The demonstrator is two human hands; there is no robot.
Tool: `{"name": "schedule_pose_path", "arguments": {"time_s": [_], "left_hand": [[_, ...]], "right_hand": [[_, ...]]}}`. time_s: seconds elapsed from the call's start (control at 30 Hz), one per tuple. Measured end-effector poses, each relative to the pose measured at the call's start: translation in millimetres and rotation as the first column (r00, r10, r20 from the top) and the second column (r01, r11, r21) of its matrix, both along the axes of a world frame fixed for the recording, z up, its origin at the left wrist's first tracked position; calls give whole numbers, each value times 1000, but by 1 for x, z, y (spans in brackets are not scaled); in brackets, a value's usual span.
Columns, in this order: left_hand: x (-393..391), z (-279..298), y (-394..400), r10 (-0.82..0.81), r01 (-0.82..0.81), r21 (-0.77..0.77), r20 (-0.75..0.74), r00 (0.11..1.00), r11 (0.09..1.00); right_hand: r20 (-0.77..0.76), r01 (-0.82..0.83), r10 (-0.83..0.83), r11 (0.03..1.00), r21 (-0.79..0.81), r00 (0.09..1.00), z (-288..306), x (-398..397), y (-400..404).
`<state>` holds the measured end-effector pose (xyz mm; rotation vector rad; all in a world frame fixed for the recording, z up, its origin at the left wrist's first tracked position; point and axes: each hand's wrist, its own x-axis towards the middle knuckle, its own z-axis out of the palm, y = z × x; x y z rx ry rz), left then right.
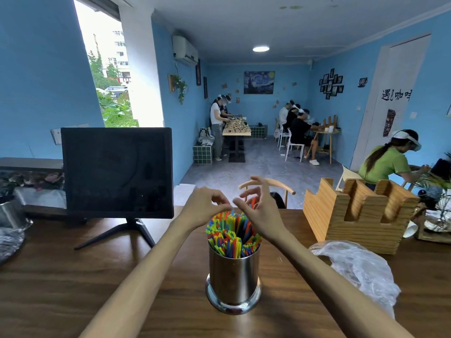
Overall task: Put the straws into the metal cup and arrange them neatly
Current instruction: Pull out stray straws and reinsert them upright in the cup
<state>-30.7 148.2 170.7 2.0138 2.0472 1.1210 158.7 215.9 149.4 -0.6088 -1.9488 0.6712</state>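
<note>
A shiny metal cup (233, 276) stands upright on the wooden table (73, 289), packed with many colourful straws (229, 234) whose tops fan out above its rim. My left hand (203, 207) hovers just above the far left of the straw tops, fingers curled downward and touching them. My right hand (260, 211) is at the far right of the bundle; a red straw tip shows between its fingers, which are loosely spread and bent. Whether either hand pinches a straw is unclear.
A dark monitor (117, 172) on a stand is at the left. A crumpled clear plastic bag (358, 269) lies right of the cup, with a wooden slotted holder (358, 215) behind it. A metal pot (9, 213) sits at the far left. People work at tables beyond.
</note>
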Motion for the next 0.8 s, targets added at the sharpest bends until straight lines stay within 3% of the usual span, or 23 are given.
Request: {"name": "schedule_pose_path", "arguments": {"time_s": [0.07,0.2,0.27,0.33,0.47,0.63,0.8], "left_hand": [[-1,-1,1,9,-9,8,-56,998,1000],[0,0,0,13,-9,36,-112,994,999],[1,1,-1,10,-4,44,-130,991,999],[1,2,-1,-6,10,33,-133,991,999],[3,10,-5,-58,56,-20,-93,994,998],[6,24,-9,-86,87,-33,43,995,996],[8,34,-12,-50,42,104,75,996,994]], "right_hand": [[-42,35,-33,998,57,999,0,0,0],[339,35,-123,967,253,933,-9,1,1],[535,-24,-117,968,249,837,-12,2,0],[623,-57,-28,992,116,782,-7,2,1],[475,-78,125,990,-118,871,-3,2,2],[407,-73,131,985,-154,904,6,2,4],[356,-92,127,989,-115,926,7,-4,6]]}}
